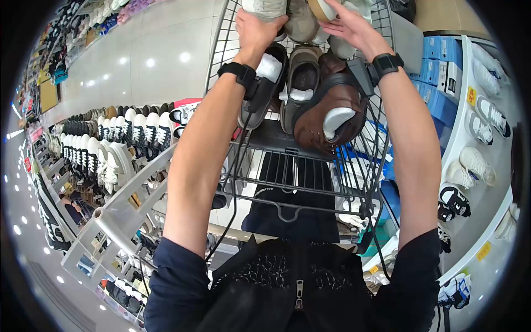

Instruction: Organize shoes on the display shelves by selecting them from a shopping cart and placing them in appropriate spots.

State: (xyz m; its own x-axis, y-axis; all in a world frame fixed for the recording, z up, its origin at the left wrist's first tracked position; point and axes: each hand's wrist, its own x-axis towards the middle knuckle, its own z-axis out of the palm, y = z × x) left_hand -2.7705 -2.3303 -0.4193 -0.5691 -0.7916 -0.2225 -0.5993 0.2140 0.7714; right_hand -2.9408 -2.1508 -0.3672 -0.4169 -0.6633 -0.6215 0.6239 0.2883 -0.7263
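Left hand (pixel 257 30), viewed from my remote station: curled around the near end of a white shoe (pixel 264 6), thumb on one side and fingers on the other. Right hand (pixel 357 30): fingers extended and spread, in contact with a tan-edged shoe (pixel 322 10); I cannot tell whether it grasps the shoe or merely steadies it. Both shoes are over the far part of the wire basket (pixel 214 55) and are cut by the top of my view, so I cannot confirm what they rest on. Between the two hands I record a beige shoe (pixel 300 25).

Each wrist carries a black strap; from the left one I trace a black cable (pixel 235 166) running down past the basket's near rim.

On the near side of the hands, three more items lie side by side in the basket: a black shoe (pixel 259 102), a grey-brown shoe (pixel 301 77) and a brown shoe (pixel 315 119), all with white stuffing inside. The brown one is at the right of this row, below the right wrist.

Beyond the basket, to the right, I note a white shelf (pixel 464 99) bearing pairs of sneakers (pixel 478 166), with blue boxes (pixel 437 50) stacked beside it. To the left, a metal rack (pixel 110 232) stands near rows of black-and-white shoes (pixel 146 133). Farther off, pale floor tiles (pixel 138 39) extend toward another shoe display (pixel 55 41).
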